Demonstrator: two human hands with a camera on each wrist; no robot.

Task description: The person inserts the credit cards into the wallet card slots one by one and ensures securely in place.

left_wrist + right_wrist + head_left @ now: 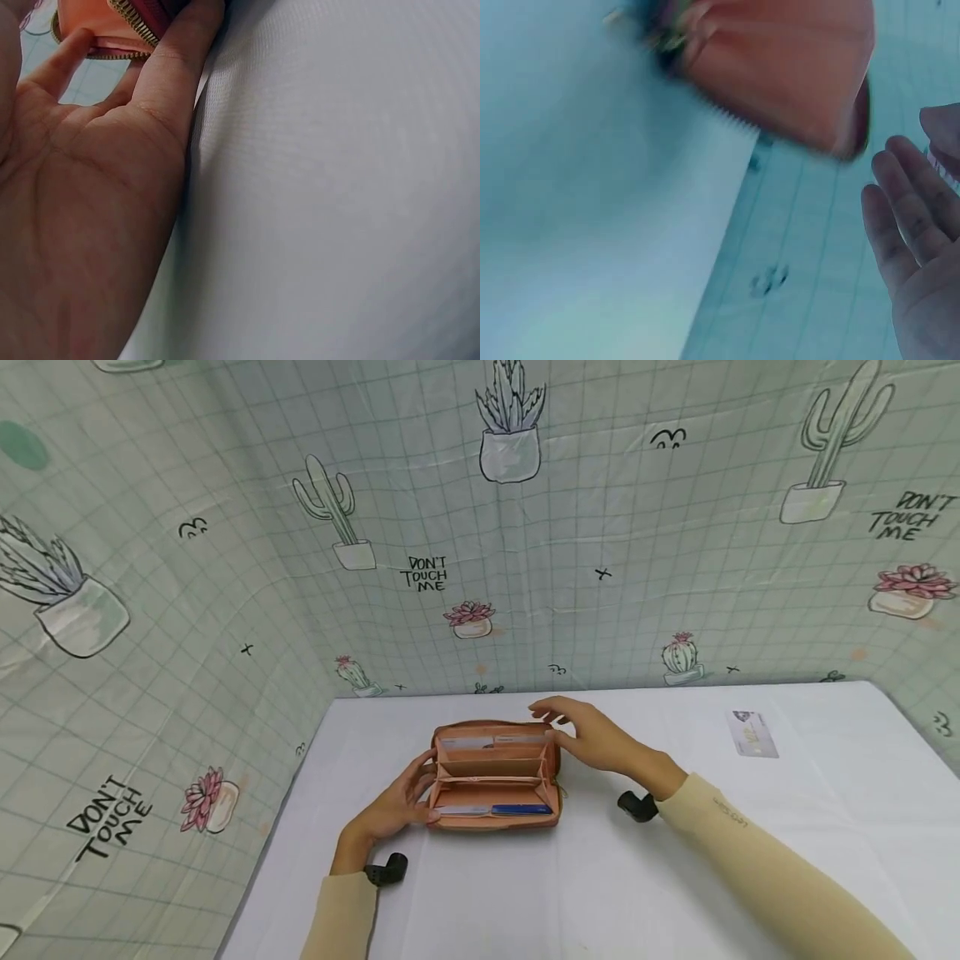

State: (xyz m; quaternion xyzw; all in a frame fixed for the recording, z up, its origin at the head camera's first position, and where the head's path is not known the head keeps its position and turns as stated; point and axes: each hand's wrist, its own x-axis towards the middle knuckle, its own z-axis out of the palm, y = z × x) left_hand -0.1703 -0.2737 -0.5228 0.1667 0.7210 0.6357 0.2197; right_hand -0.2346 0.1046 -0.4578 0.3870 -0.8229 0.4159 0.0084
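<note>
A pinkish-brown zip-around wallet [491,793] lies unzipped and spread on the table, its pleated compartments facing up. In its front slots sit a blue card [521,810] and a whitish card [462,811]; pale cards [465,743] show in the back slots. My left hand [393,802] grips the wallet's left side, thumb at the front corner; in the left wrist view its fingers reach the zipper teeth [135,21]. By the back right corner, my right hand [600,739] has loosely extended fingers. The right wrist view shows them apart from the wallet [787,75], holding nothing.
A silvery-grey card [752,733] lies on the white-covered table [480,893], to the right of the right hand. Behind the table and at its left hangs a grid-patterned cloth [570,527] with cactus drawings. Both wrists carry a small black device [386,869].
</note>
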